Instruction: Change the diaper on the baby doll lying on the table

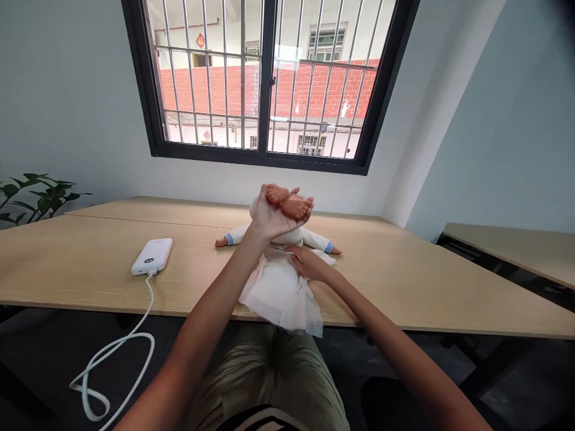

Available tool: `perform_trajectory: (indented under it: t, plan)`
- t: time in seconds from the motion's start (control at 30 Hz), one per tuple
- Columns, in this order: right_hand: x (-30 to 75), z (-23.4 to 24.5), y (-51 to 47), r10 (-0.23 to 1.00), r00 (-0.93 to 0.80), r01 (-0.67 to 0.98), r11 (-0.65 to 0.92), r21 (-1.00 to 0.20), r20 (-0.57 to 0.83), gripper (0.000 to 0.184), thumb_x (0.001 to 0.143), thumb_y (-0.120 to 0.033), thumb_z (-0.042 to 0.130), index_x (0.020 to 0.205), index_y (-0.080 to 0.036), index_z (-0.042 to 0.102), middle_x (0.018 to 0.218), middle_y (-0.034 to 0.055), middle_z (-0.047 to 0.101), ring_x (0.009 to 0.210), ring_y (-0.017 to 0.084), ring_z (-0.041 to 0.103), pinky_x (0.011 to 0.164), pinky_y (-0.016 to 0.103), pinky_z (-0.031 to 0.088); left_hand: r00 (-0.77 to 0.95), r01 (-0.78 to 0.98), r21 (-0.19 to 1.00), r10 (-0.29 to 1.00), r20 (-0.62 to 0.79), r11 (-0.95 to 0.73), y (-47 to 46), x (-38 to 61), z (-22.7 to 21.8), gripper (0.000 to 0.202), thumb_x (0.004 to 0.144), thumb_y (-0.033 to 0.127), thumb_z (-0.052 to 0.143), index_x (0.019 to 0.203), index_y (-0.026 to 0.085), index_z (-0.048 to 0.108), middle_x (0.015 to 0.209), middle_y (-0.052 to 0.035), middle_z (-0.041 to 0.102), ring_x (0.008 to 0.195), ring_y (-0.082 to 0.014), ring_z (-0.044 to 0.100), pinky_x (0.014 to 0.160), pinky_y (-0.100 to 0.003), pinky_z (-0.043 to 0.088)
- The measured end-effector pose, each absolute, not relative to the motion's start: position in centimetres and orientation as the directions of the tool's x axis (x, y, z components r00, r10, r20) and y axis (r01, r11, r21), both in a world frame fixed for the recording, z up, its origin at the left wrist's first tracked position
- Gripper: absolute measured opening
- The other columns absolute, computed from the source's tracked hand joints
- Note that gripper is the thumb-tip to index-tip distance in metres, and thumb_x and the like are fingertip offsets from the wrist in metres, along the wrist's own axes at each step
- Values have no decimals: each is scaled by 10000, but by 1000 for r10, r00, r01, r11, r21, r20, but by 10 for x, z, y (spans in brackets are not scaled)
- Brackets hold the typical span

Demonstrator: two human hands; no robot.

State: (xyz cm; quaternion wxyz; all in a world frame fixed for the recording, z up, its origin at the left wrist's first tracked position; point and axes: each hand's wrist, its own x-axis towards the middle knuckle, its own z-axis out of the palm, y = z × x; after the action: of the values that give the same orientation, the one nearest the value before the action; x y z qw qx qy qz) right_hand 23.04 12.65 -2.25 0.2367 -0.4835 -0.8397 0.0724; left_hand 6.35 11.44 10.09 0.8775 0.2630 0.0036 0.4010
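A baby doll [314, 238] in white clothes lies on its back on the wooden table [90, 263], arms spread out to both sides. My left hand [269, 221] is closed around the doll's two bare feet [290, 202] and holds its legs up in the air. My right hand [308, 263] lies flat, fingers stretched out, on a white diaper [281, 293] spread under the doll. The diaper's near end hangs over the table's front edge above my lap.
A white power bank [151, 256] lies on the table to the left, its white cable [112, 365] looping down off the edge. A green plant [36, 194] stands at far left. A barred window [265, 78] is behind. Another desk [516, 251] is at right.
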Motion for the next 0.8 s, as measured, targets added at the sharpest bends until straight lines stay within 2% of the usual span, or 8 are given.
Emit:
perform_trajectory:
  t: [0.07, 0.13, 0.27, 0.4, 0.57, 0.67, 0.73, 0.8]
  plan:
    - [238, -25, 145, 875, -445, 784, 484, -390, 191, 419, 944, -239, 416, 1298, -127, 611, 1145, 150, 688, 953, 254, 680, 929, 378, 489, 652, -726, 456, 725, 220, 514, 130, 69, 117, 516, 862, 598, 439, 1163, 192, 545, 1086, -156, 623, 1019, -303, 635, 749, -406, 518]
    - [235, -31, 159, 854, -501, 763, 512, -394, 139, 423, 950, -281, 438, 1311, -142, 607, 1248, 141, 649, 1078, 262, 645, 1001, 372, 445, 619, -756, 444, 745, 247, 481, 142, 75, 129, 512, 858, 606, 447, 1143, 193, 551, 1108, -153, 619, 1025, -301, 637, 754, -413, 525]
    - [216, -45, 170, 862, -502, 790, 491, -368, 71, 524, 973, -414, 408, 1448, -201, 469, 1520, 110, 395, 1412, 293, 357, 1159, 432, 268, 583, -791, 424, 757, 297, 442, 150, 82, 137, 491, 854, 598, 464, 1106, 190, 567, 1125, -144, 617, 1038, -295, 637, 766, -420, 530]
    - [207, -47, 172, 911, -411, 859, 383, -339, -13, 597, 979, -512, 334, 1514, -245, 348, 1587, 88, 252, 1477, 314, 192, 1185, 488, 185, 569, -806, 407, 753, 330, 430, 143, 84, 130, 471, 853, 566, 472, 1098, 179, 583, 1123, -141, 614, 1032, -290, 640, 759, -410, 531]
    - [215, -46, 183, 895, -436, 817, 436, -377, 91, 557, 940, -502, 453, 1431, -241, 488, 1512, 82, 417, 1409, 321, 339, 1142, 435, 273, 582, -785, 452, 753, 306, 424, 133, 80, 122, 491, 843, 569, 472, 1120, 177, 579, 1131, -153, 612, 1048, -297, 630, 769, -407, 528]
    - [212, -45, 191, 878, -416, 825, 474, -308, 236, 393, 921, -269, 484, 1261, -117, 611, 1326, 139, 593, 1206, 264, 529, 1029, 342, 371, 585, -780, 452, 760, 283, 433, 132, 77, 124, 501, 839, 581, 468, 1131, 187, 571, 1132, -148, 609, 1054, -303, 625, 765, -412, 527]
    - [202, -42, 195, 852, -424, 816, 506, -278, 308, 343, 878, -125, 462, 1175, -92, 629, 1246, 124, 635, 1110, 217, 562, 981, 305, 390, 588, -782, 442, 756, 287, 440, 134, 77, 127, 493, 842, 574, 466, 1135, 191, 570, 1134, -140, 604, 1058, -304, 623, 756, -408, 527]
    - [186, -38, 198, 849, -386, 796, 504, -335, 361, 334, 826, -78, 507, 1135, -114, 629, 1203, 74, 658, 1064, 175, 571, 950, 252, 401, 596, -779, 440, 746, 296, 448, 135, 79, 130, 479, 846, 560, 471, 1132, 190, 574, 1134, -137, 602, 1064, -304, 621, 749, -400, 526]
